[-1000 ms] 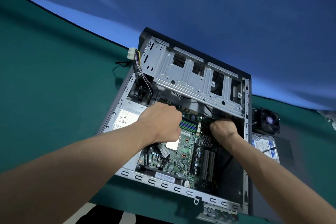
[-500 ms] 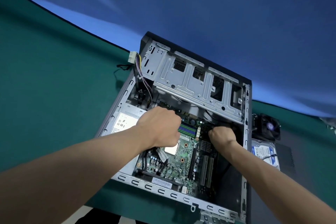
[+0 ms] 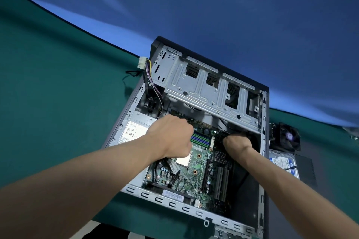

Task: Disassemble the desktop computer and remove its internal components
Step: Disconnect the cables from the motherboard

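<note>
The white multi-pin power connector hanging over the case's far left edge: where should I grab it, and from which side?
Take the white plastic power connector by its block body, not its coloured wires. It sticks out beyond the grey metal computer case over the green cloth, so come from the open left side, pinching across its flat faces.

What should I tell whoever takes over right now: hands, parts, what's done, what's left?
Left hand: fingers curled, down at the motherboard by the RAM slots; grip hidden.
Right hand: curled at the board's far right edge; grip hidden.
Case lies open on the green table.
Done: cooler fan and hard drive out, lying right of the case.
Left: motherboard, power supply, cables.
</note>
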Demonstrator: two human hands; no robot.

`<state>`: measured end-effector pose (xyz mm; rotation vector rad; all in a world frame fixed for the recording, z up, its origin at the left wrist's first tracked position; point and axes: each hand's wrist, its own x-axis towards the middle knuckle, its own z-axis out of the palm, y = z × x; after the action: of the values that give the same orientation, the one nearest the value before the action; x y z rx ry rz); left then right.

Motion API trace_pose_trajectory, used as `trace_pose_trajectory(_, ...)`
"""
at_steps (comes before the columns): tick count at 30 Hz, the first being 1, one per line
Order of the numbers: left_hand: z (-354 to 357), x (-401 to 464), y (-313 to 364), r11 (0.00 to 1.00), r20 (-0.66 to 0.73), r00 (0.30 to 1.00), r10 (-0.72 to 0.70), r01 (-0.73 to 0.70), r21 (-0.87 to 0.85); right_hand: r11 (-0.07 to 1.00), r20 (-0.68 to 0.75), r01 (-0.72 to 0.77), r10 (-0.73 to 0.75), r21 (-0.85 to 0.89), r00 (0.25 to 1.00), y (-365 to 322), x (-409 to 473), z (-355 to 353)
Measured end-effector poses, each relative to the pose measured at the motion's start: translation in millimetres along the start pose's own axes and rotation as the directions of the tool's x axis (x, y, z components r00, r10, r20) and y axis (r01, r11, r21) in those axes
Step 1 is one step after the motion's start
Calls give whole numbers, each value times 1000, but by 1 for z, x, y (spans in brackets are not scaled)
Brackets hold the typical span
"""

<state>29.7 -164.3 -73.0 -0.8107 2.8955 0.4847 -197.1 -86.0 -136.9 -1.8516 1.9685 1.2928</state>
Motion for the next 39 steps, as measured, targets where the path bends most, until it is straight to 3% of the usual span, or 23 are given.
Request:
trace_pose_trajectory(10, 1, 0, 0, 1000, 0, 1000, -10, 10, 1, 997, 28, -77, 77, 0, 997, -2, -9, -11)
trace_pose_trajectory(16, 3, 2, -1, 1000, 10, 1000, -20, 20, 15, 985, -74, 143, -150, -98, 986, -2, -31, -12)
trace_pose_trajectory(21, 2, 1, 1, 1000, 32, 999, -26, 26, 4, 981, -370, 182, -192, -62, 909, -19, -51, -27)
trace_pose_trajectory(23, 1, 0, 0, 999, 33, 999, -34, 35, -24, 981, -574, 194, -143, 28, 806, -26, -66, -38)
trace_pose_trajectory(24, 1, 0, 0, 999, 32, 999, -40, 41, -35, 972, -674, 191, -49, 137, 737, -27, -71, -43)
trace_pose_trajectory(26, 0, -1, 0, 996, 27, 998, -55, 57, -65, 872, -692, 174, 226, 457, 685, -21, -79, -58)
trace_pose_trajectory(27, 0, -2, 0, 994, 17, 998, -65, 66, -88, 755, -605, 169, 347, 634, 717, -15, -80, -67)
trace_pose_trajectory(29, 0, -1, -1, 989, -31, 996, -79, 74, -131, 374, -373, 189, 514, 908, 772, 0, -76, -79)
trace_pose_trajectory(31, 1, -1, -2, 986, -89, 993, -79, 64, -154, -11, -154, 202, 603, 979, 783, 16, -70, -91)
trace_pose_trajectory(34, 2, -2, -1, 984, -127, 990, -64, 41, -172, -409, 33, 207, 508, 888, 861, 33, -66, -107)
trace_pose_trajectory(35, 2, -2, -1, 984, -127, 990, -61, 39, -172, -465, 34, 208, 459, 861, 888, 35, -65, -110)
trace_pose_trajectory(36, 3, -2, -2, 985, -123, 990, -62, 41, -167, -449, 12, 198, 425, 871, 905, 36, -62, -111)
trace_pose_trajectory(37, 3, -2, -2, 986, -117, 991, -66, 46, -162, -363, -18, 179, 404, 915, 914, 36, -59, -111)
trace_pose_trajectory(39, 3, -2, -2, 986, -101, 992, -74, 57, -156, -79, -124, 171, 409, 982, 904, 29, -59, -107)
